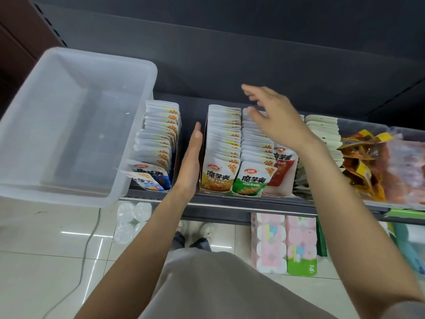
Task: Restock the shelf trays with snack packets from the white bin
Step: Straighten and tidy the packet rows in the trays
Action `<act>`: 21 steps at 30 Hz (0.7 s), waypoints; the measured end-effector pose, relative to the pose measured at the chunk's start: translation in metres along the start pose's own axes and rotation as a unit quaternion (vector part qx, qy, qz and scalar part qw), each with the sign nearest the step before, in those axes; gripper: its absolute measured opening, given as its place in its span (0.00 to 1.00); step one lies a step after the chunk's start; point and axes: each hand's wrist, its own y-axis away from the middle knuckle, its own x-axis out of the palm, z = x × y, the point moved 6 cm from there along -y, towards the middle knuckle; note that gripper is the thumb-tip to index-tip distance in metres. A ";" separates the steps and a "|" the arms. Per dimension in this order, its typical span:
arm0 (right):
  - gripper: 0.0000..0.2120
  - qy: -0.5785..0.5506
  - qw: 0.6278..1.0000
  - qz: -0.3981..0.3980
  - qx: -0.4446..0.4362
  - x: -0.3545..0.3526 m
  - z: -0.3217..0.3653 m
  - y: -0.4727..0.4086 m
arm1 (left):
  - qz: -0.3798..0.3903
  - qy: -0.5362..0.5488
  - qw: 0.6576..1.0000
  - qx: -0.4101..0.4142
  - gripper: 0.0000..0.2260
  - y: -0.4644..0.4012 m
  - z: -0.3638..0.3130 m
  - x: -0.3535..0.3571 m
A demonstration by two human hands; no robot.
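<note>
Left hand presses flat against the yellow packet row, squaring it. Right hand, open and blurred, hovers above center rows. White bin at left looks empty.

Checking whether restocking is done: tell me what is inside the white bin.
The white bin holds no snack packets: its translucent floor and walls show bare. Only the near wall's inner foot is hidden by the rim.

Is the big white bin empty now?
Empty. The white bin shows only its bare bottom and walls, with no snack packets inside.
</note>
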 end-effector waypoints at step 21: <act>0.15 0.207 0.966 -0.149 0.038 0.068 0.016 0.092 | 0.036 -0.042 0.997 0.044 0.26 0.006 -0.009 0.021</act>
